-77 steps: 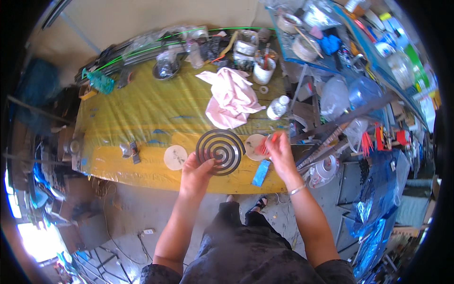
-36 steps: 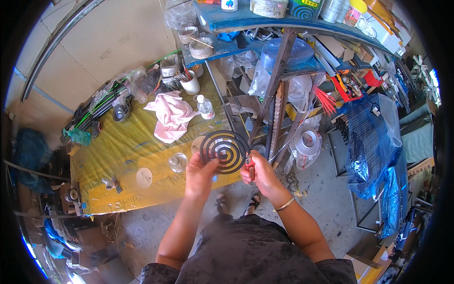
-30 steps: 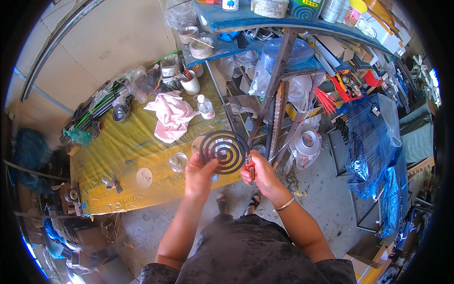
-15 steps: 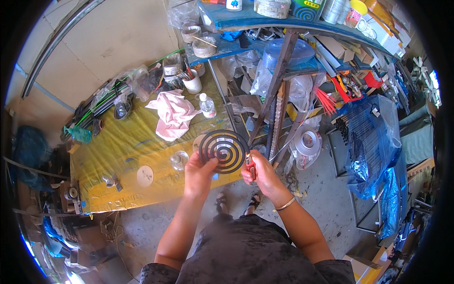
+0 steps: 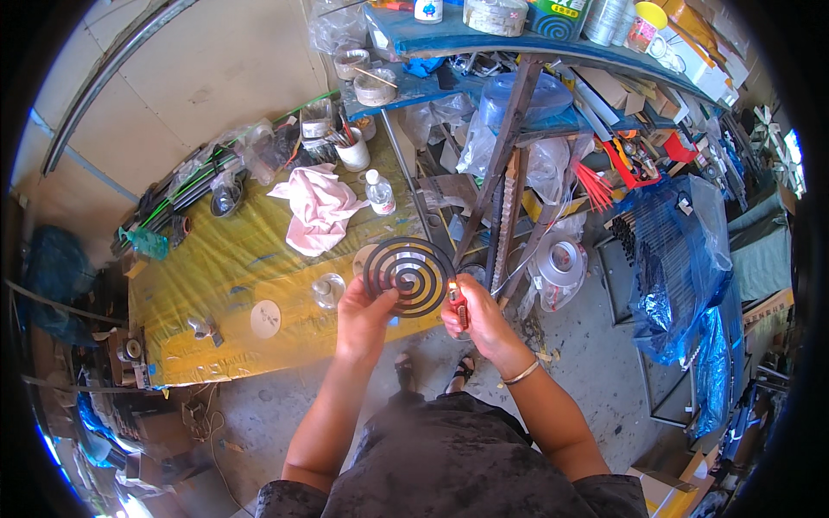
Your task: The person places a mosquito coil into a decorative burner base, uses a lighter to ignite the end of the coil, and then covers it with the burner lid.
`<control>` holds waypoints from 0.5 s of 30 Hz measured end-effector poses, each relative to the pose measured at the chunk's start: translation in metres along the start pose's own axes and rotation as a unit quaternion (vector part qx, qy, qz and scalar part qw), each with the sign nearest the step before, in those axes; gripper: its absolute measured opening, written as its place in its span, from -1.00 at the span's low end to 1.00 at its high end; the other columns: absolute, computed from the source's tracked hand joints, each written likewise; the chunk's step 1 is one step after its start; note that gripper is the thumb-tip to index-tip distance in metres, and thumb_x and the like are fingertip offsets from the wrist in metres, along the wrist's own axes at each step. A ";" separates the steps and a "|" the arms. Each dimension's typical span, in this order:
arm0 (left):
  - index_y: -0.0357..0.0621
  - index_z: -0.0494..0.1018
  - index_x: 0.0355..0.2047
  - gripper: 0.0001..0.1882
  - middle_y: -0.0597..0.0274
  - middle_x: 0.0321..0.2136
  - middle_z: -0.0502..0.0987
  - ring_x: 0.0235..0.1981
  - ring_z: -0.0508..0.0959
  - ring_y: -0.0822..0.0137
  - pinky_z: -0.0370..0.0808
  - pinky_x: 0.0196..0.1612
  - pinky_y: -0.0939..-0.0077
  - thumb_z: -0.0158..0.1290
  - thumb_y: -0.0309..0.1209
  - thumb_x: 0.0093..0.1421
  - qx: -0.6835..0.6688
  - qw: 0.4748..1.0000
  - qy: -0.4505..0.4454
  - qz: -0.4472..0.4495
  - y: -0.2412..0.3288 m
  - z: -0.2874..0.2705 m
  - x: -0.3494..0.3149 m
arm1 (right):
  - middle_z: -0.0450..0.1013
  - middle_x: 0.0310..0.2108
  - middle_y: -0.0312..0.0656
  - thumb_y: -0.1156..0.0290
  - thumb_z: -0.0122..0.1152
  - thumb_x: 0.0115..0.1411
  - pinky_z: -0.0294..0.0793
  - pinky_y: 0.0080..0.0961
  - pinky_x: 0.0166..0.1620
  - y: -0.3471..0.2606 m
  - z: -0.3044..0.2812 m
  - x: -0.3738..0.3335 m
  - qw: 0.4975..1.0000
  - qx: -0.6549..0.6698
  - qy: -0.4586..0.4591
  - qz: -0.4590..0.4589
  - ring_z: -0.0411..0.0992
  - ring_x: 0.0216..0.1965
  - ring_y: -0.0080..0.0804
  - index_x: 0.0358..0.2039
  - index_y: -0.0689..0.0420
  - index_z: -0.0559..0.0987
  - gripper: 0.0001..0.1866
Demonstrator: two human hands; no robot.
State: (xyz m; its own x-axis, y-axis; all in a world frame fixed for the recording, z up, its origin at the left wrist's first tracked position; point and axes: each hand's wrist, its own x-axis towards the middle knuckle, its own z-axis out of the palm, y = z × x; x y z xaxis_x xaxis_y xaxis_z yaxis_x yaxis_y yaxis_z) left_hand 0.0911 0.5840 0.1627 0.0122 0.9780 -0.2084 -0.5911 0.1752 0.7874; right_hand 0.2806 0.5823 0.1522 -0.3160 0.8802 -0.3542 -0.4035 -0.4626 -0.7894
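A dark spiral mosquito coil (image 5: pixel 409 243) is held flat in the air over the near right edge of the table. My left hand (image 5: pixel 364 312) pinches it from the left, with the thumb on top near the centre of the spiral. In my right hand (image 5: pixel 486 318) is a red lighter (image 5: pixel 459 310), held upright with the fingers wrapped round it. A small flame glows at the lighter's top, close beside the coil's right outer edge. Whether flame and coil touch I cannot tell.
On the yellow-covered table (image 5: pixel 224 350) are a pink cloth (image 5: pixel 315 207), a clear bottle (image 5: pixel 378 193), a glass jar (image 5: pixel 328 291) and a round disc (image 5: pixel 265 319). Blue shelving (image 5: pixel 414 39) stands behind, loaded with containers. Blue plastic sheeting (image 5: pixel 673 276) covers stock at the right.
The flame at the lighter's top looks brighter and larger now. Both hands and the coil hold nearly the same place, and my left foot has shifted slightly.
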 end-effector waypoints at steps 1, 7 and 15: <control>-0.25 0.38 -0.22 -0.80 0.09 -0.28 0.55 -0.28 0.59 0.26 0.55 -0.17 0.38 0.00 -0.70 0.14 0.000 1.000 0.000 -0.001 0.000 0.000 -0.001 | 0.22 -0.66 -0.36 0.08 -0.18 0.33 0.13 -0.63 -0.58 0.001 -0.001 0.000 1.000 0.001 0.000 -0.001 0.15 -0.67 -0.62 -0.35 0.00 0.24 -0.73; -0.26 0.37 -0.21 -0.80 0.09 -0.28 0.55 -0.28 0.59 0.26 0.55 -0.16 0.37 0.00 -0.70 0.14 -0.009 1.000 0.000 0.004 0.001 0.001 -0.003 | 0.21 -0.66 -0.33 0.16 -0.31 0.36 0.24 -0.56 -0.52 -0.004 0.000 -0.003 1.000 -0.026 -0.003 0.016 0.19 -0.63 -0.56 -0.40 -0.04 0.20 -0.77; -0.23 0.38 -0.17 -0.78 0.12 -0.26 0.56 -0.27 0.60 0.28 0.59 -0.19 0.37 0.00 -0.69 0.16 0.001 1.000 -0.016 0.007 -0.002 -0.003 -0.002 | 0.21 -0.67 -0.32 0.19 -0.29 0.35 0.23 -0.57 -0.53 -0.006 0.001 -0.004 1.000 -0.019 -0.001 0.013 0.18 -0.63 -0.57 -0.41 -0.04 0.20 -0.78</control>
State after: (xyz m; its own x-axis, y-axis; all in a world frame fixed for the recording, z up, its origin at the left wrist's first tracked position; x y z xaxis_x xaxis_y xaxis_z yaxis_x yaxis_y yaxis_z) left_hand 0.0897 0.5812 0.1601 0.0304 0.9833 -0.1793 -0.5898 0.1624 0.7910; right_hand 0.2832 0.5808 0.1588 -0.3268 0.8681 -0.3736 -0.3624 -0.4802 -0.7988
